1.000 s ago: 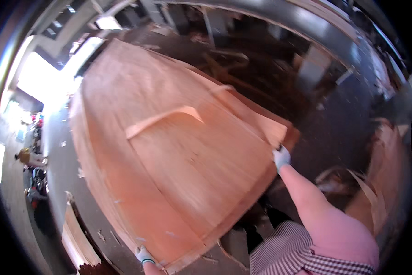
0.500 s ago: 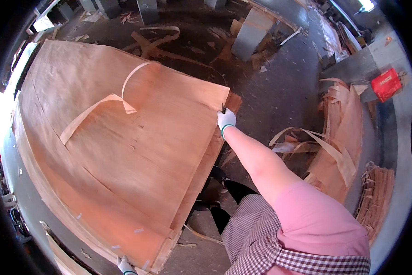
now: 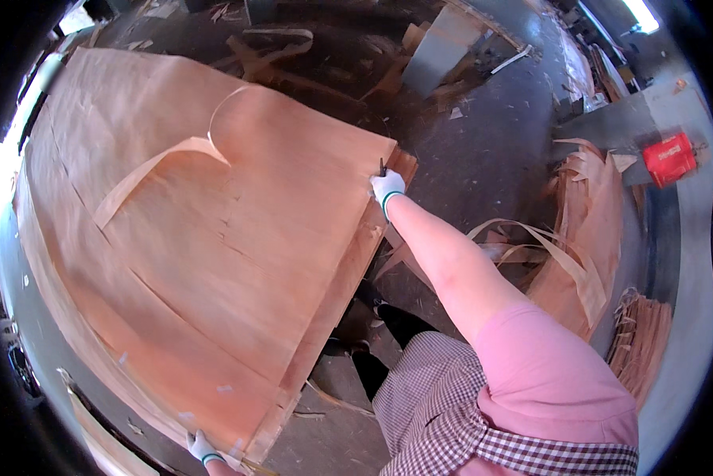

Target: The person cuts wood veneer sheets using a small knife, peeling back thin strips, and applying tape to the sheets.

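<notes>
A large tan wood veneer sheet (image 3: pixel 237 214) lies over a stack of similar sheets (image 3: pixel 293 389), whose edges show along the near right side. My right hand (image 3: pixel 387 186), in a white glove with a green cuff, is closed at the sheet's right corner. A slim dark tool (image 3: pixel 383 167) sticks up from its fingers; its kind is unclear. At the lower left my gloved left hand (image 3: pixel 202 447) pinches the sheet's near edge, close to pale tape pieces (image 3: pixel 186 416). A narrow curled veneer strip (image 3: pixel 154 170) rests on top of the sheet.
On the right lie a heap of veneer offcuts (image 3: pixel 582 230) and a bundle of strips (image 3: pixel 640 337). A red bag (image 3: pixel 669 159) sits on a grey ledge beyond. Grey blocks (image 3: pixel 444 47) and scattered scraps (image 3: pixel 273 63) are on the far floor.
The view has turned slightly. Both hands have shifted a little left and up in the picture along with the sheet, whose far part looks more raised. Both stay at its edge.
</notes>
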`<state>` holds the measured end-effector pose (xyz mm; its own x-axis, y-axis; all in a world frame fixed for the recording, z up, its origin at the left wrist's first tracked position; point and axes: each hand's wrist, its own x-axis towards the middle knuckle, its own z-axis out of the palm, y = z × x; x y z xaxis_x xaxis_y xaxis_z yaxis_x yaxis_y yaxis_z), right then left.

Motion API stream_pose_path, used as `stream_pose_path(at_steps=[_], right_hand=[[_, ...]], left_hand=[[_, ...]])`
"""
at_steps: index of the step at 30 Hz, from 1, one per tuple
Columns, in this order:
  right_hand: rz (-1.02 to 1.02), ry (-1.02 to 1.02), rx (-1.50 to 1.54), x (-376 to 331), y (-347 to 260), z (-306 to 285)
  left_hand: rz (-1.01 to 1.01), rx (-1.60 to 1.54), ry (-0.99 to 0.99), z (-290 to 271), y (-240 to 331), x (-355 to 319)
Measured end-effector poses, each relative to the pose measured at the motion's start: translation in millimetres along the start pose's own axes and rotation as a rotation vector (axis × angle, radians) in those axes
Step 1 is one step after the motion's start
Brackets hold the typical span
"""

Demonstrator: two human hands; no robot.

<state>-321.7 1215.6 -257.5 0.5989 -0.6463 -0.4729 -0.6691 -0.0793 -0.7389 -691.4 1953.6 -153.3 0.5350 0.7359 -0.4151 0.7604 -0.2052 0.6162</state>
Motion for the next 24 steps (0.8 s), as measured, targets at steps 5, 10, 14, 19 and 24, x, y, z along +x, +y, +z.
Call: stream_pose_path(at_steps=[5,10,14,19,24], right_hand=[[-0.146,0.128,-0.504,47,40,-15],[0.067,-0.291,-0.106,43,31,-18],[0.139,-0.194,-0.142,23,17,-17],[0.129,-0.226,0.037,29,18,-24],[0.039,-0.065,0.437,-13,52,-47]], left_hand=[[-0.163,-0.057,-0.040,35,32,-5],[-0.091,0.015,0.015,14,3,1],[-0.087,0.090,0.059,22,-3,-4],[-0.002,0.338,0.176,45,12,-20],[0.197,0.361,0.087,183,67,-105]])
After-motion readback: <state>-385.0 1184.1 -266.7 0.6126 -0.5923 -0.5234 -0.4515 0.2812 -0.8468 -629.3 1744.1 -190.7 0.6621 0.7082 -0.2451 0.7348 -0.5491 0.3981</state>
